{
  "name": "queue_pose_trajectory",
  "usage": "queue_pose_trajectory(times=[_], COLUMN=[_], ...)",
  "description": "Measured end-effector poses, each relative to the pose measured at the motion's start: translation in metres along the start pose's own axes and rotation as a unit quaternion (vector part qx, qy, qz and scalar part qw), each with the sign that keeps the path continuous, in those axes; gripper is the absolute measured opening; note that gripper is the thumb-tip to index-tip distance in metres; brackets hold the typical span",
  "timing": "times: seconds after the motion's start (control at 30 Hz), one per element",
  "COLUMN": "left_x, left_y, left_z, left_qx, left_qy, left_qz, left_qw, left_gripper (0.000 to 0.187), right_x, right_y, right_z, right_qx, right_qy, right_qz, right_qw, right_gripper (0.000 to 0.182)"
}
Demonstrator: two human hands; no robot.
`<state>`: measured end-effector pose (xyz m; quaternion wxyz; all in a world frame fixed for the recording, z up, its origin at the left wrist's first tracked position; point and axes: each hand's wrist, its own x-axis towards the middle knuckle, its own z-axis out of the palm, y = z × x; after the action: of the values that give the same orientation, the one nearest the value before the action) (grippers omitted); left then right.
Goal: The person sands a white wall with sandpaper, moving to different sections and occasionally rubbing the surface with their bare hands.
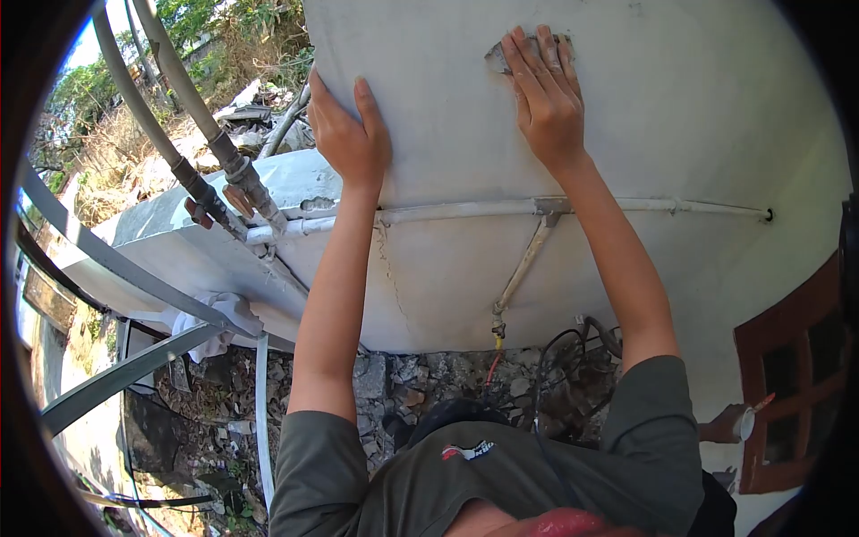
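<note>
My right hand [550, 107] lies high on the white wall [438, 116], fingers stretched over a dark grey sheet that looks like sandpaper [495, 59] and pressing it to the surface. Only the edges of the sheet show around the fingers. To the left, my left hand [351, 139] rests on the wall beside its vertical edge, thumb apart from the fingers, holding nothing. Both arms reach up over a white pipe [447, 212] that runs across the wall.
Two grey pipes with valves [237, 170] rise at the left. A metal frame [134, 376] stands lower left. Rubble [371, 380] covers the ground, with a dark hose [541, 367]. Another person's hand [716, 428] with a white cup [744, 423] is near a brown window frame [747, 358].
</note>
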<state>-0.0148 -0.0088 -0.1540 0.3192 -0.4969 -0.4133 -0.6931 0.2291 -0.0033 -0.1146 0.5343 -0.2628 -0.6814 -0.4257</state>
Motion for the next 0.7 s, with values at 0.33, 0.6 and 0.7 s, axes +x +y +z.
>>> queue_pose_trajectory(times=[0.33, 0.6, 0.7], left_x=[0.0, -0.002, -0.002], left_y=[-0.003, 0.004, -0.002], left_z=[0.001, -0.004, -0.002], left_qx=[-0.003, -0.034, -0.027], left_qy=[0.005, -0.034, -0.021], left_qz=[0.005, -0.057, -0.033], left_qw=[1.0, 0.997, 0.999], left_gripper=[0.06, 0.06, 0.06], right_x=[0.001, -0.019, 0.02], right_y=[0.03, -0.042, -0.003], right_z=[0.002, 0.017, -0.003], right_qx=[-0.056, 0.015, -0.057], right_qy=[0.073, -0.042, -0.031], right_qz=[0.061, -0.026, -0.049], right_qw=[0.994, 0.999, 0.997], right_gripper=[0.047, 0.044, 0.042])
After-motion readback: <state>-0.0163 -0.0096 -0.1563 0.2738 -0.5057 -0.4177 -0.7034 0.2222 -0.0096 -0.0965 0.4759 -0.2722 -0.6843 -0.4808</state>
